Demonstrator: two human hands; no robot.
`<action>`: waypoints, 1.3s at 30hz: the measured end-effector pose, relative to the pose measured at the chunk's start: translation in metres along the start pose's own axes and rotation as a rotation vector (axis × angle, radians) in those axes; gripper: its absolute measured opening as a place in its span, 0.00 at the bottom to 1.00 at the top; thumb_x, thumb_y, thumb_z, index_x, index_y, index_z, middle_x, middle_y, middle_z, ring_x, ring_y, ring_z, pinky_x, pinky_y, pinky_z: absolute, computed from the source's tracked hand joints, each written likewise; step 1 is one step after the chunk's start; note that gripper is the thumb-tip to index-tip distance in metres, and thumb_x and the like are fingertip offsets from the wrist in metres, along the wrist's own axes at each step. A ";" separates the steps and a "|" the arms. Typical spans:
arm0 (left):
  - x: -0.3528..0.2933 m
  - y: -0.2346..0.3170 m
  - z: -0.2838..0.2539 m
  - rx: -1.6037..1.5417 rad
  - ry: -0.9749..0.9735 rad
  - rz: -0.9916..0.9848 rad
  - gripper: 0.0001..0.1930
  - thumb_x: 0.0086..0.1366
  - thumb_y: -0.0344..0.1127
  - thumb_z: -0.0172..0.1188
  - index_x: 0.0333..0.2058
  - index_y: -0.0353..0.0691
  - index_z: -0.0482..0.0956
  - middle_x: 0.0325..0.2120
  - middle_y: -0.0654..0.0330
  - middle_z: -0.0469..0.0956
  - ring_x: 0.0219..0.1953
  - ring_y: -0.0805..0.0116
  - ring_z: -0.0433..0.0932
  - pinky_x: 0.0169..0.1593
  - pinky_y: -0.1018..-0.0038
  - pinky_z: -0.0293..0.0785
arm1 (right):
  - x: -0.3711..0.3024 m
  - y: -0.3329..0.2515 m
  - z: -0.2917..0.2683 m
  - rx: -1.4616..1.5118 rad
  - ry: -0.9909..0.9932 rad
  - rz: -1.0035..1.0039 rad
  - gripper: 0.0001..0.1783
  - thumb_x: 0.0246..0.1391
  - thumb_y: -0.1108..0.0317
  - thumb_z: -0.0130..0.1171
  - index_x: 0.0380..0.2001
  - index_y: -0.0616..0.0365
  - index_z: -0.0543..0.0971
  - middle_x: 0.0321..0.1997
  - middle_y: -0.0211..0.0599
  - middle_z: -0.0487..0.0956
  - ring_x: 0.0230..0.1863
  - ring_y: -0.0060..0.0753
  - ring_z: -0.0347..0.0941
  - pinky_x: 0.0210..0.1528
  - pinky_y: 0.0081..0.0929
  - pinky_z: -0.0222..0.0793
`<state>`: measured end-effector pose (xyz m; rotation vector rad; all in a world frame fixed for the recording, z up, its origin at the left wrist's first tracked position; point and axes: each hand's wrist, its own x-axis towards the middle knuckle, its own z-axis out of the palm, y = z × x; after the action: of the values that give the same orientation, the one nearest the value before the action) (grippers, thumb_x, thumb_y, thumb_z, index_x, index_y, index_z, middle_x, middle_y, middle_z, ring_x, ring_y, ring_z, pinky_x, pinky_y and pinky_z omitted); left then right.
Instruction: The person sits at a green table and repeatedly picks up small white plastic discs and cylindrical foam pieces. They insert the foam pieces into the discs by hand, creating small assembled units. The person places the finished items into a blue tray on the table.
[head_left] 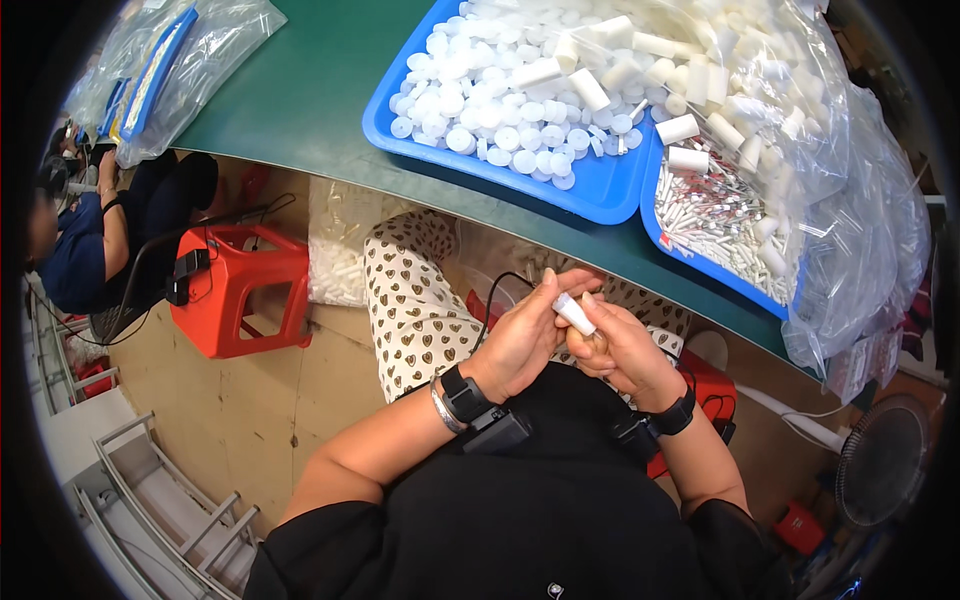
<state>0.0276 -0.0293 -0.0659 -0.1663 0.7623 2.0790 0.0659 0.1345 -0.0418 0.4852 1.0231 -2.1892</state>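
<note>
Above my lap, my right hand [622, 350] pinches a short white plastic cylinder [575, 314] between thumb and curled fingers. Its upper left end looks more translucent, like a cap. My left hand [522, 332] lies alongside with thumb apart and fingers stretched out behind the cylinder, whose capped end appears to touch them. Beyond my hands, a blue tray [590, 206] on the table holds many translucent round caps [455, 105] and some white cylinders [590, 90]. A second blue tray [725, 268] at the right contains small white tubular parts with red wires [705, 195].
Clear plastic bags [860, 200] spill over the right tray on the green table [290, 95]. A red stool [240, 290] and a bag of white parts [338, 240] are at left, with a seated person [90, 235] beyond. A black fan [882, 460] stands at right.
</note>
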 end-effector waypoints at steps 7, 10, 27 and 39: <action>0.001 -0.026 0.000 -0.051 0.116 -0.025 0.28 0.77 0.55 0.35 0.60 0.39 0.65 0.60 0.54 0.67 0.65 0.61 0.64 0.67 0.61 0.61 | 0.010 0.025 -0.004 -0.915 0.223 -0.446 0.15 0.69 0.59 0.48 0.44 0.63 0.70 0.22 0.38 0.75 0.13 0.35 0.66 0.16 0.31 0.62; 0.003 -0.029 0.000 -0.086 0.139 0.009 0.25 0.77 0.54 0.37 0.59 0.40 0.67 0.59 0.56 0.68 0.63 0.61 0.66 0.66 0.62 0.61 | 0.002 0.022 0.009 -1.471 0.352 -0.548 0.12 0.62 0.67 0.54 0.45 0.61 0.69 0.29 0.56 0.79 0.31 0.61 0.77 0.30 0.48 0.72; 0.013 -0.038 -0.032 -0.256 0.282 -0.214 0.30 0.74 0.56 0.45 0.63 0.37 0.61 0.60 0.53 0.66 0.61 0.60 0.67 0.64 0.62 0.65 | 0.029 0.024 -0.022 -1.710 0.325 -0.648 0.15 0.60 0.61 0.58 0.43 0.60 0.72 0.30 0.46 0.79 0.30 0.52 0.78 0.30 0.45 0.73; -0.015 0.046 0.023 0.555 0.005 0.066 0.11 0.75 0.36 0.49 0.47 0.36 0.74 0.41 0.56 0.79 0.39 0.72 0.78 0.44 0.77 0.75 | -0.058 -0.069 0.019 -1.782 0.362 -1.106 0.07 0.48 0.74 0.62 0.33 0.58 0.82 0.24 0.35 0.79 0.24 0.37 0.76 0.29 0.32 0.71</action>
<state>0.0046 -0.0460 -0.0208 0.1635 1.3264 1.8474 0.0574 0.1762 0.0400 -0.7144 3.2443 -0.8409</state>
